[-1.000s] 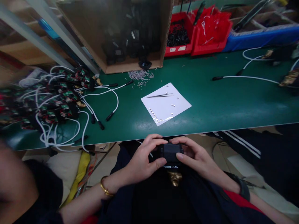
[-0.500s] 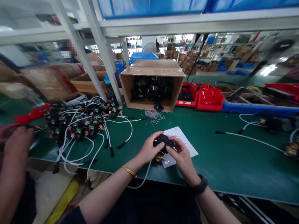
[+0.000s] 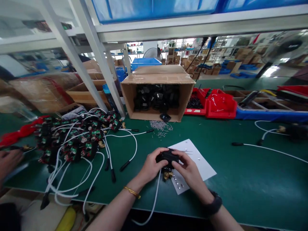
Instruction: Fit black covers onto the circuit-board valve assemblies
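Observation:
My left hand (image 3: pixel 150 166) and my right hand (image 3: pixel 189 170) are both closed around a small black housing (image 3: pixel 166 157) with a brass fitting (image 3: pixel 167 175) under it and a white cable (image 3: pixel 154 199) trailing toward me. I hold it just above a white paper sheet (image 3: pixel 202 165) on the green bench (image 3: pixel 240 179). Several tiny silver beads (image 3: pixel 177 183) lie on the sheet beside my right hand.
A pile of black parts with white cables (image 3: pixel 77 139) lies at the left. A cardboard box of black housings (image 3: pixel 157 96) stands behind, with small metal pins (image 3: pixel 160 125) before it and red bins (image 3: pixel 211 102) to its right. Another person's hand (image 3: pixel 8 160) is at the far left.
My hands have lifted the black part from my lap up over the paper on the bench. The view has tilted up, and the bench's shelving and the hall behind it have come into sight.

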Demonstrator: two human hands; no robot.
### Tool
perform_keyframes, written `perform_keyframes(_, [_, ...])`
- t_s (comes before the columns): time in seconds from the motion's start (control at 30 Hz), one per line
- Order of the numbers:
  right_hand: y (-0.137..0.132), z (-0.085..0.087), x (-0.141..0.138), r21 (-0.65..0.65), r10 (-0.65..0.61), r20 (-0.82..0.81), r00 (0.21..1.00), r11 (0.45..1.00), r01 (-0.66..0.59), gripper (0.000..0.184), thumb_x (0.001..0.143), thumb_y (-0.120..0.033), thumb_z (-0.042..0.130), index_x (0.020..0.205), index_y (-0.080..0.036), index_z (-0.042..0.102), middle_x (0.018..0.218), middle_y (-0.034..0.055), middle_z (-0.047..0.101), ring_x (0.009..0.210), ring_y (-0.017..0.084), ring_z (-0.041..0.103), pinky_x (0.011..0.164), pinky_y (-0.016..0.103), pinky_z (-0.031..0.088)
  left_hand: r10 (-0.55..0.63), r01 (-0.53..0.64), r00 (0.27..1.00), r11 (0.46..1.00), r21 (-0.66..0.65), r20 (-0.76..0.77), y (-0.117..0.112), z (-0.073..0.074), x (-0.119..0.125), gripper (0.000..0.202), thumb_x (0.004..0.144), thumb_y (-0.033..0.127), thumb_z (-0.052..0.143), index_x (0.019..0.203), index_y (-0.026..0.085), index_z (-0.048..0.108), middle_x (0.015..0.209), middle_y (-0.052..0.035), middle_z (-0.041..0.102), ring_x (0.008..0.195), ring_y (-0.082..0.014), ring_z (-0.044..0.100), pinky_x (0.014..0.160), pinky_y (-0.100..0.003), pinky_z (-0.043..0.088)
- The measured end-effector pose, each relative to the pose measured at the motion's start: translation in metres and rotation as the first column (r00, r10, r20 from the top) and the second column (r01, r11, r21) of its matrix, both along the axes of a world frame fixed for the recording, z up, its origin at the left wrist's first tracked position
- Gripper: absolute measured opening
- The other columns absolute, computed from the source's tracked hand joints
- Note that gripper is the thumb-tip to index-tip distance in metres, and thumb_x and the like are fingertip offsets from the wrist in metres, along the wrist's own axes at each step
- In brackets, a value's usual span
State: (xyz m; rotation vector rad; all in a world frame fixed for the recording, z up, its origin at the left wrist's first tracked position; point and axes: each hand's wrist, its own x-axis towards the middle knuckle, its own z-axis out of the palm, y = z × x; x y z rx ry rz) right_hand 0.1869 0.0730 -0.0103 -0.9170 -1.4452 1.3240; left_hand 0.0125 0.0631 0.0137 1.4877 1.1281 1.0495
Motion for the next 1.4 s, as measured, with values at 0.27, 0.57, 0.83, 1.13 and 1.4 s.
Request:
perform_keyframes(0.27, [0.008, -0.005, -0.008, 0.069, -0.015, 0.079, 0.997, 0.998, 0.010, 0.028, 0.085, -0.035, 0.057, 0.111, -0.023, 0.057, 0.124, 0.0084, 0.045, 0.117, 0.022, 0.043, 0.092, 0.035, 0.046, 0.067, -0.065, 0.991, 0.998, -0.019, 0.118, 0.006, -0.018, -0.001, 0.029, 0.086, 0.034, 0.049, 0.110, 0.018, 0.053, 0.114, -0.0071, 0.057, 0.108, -0.0201, 0.052, 0.098, -0.036, 0.039])
perform_keyframes(0.57, [0.015, -0.005, -0.009, 0.295, -0.048, 0.282, 0.958, 0.955, -0.039, 0.027, 0.091, -0.033, 0.047, 0.115, -0.022, 0.053, 0.124, 0.0096, 0.046, 0.118, 0.024, 0.041, 0.100, 0.043, 0.036, 0.074, -0.078, 0.993, 0.996, 0.040, 0.089, 0.010, -0.030, -0.004, 0.032, 0.086, 0.035, 0.051, 0.113, 0.019, 0.053, 0.117, -0.0080, 0.053, 0.113, -0.0202, 0.048, 0.101, -0.036, 0.035])
perform_keyframes(0.83, [0.010, 0.004, -0.006, 0.134, -0.022, 0.152, 0.988, 0.991, 0.002, 0.026, 0.092, -0.036, 0.048, 0.114, -0.022, 0.050, 0.116, 0.0075, 0.051, 0.108, 0.021, 0.049, 0.091, 0.034, 0.041, 0.008, -0.009, 0.994, 1.000, 0.007, 0.110, 0.003, -0.010, -0.005, 0.032, 0.087, 0.030, 0.050, 0.118, 0.022, 0.051, 0.127, -0.0075, 0.045, 0.119, -0.0219, 0.043, 0.101, -0.037, 0.036])
perform_keyframes(1.13, [-0.073, 0.038, 0.033, -0.269, 0.307, 0.132, 0.942, 0.926, -0.264, 0.025, 0.090, -0.038, 0.053, 0.112, -0.025, 0.053, 0.117, 0.0049, 0.050, 0.110, 0.021, 0.046, 0.091, 0.033, 0.040, -0.053, 0.154, 0.934, 0.951, -0.266, 0.352, -0.096, -0.003, 0.003, 0.034, 0.079, 0.036, 0.064, 0.109, 0.023, 0.055, 0.122, -0.0068, 0.048, 0.104, -0.0199, 0.056, 0.082, -0.028, 0.049])
perform_keyframes(1.4, [-0.123, 0.012, 0.054, -0.166, 0.393, 0.256, 0.883, 0.918, -0.360, 0.030, 0.092, -0.038, 0.048, 0.120, -0.027, 0.049, 0.123, 0.0060, 0.047, 0.116, 0.021, 0.042, 0.099, 0.037, 0.036, -0.185, 0.215, 0.958, 0.969, 0.122, -0.219, -0.140, -0.023, -0.002, 0.045, 0.080, 0.045, 0.058, 0.118, 0.022, 0.051, 0.116, -0.0083, 0.062, 0.111, -0.0207, 0.056, 0.094, -0.035, 0.046])
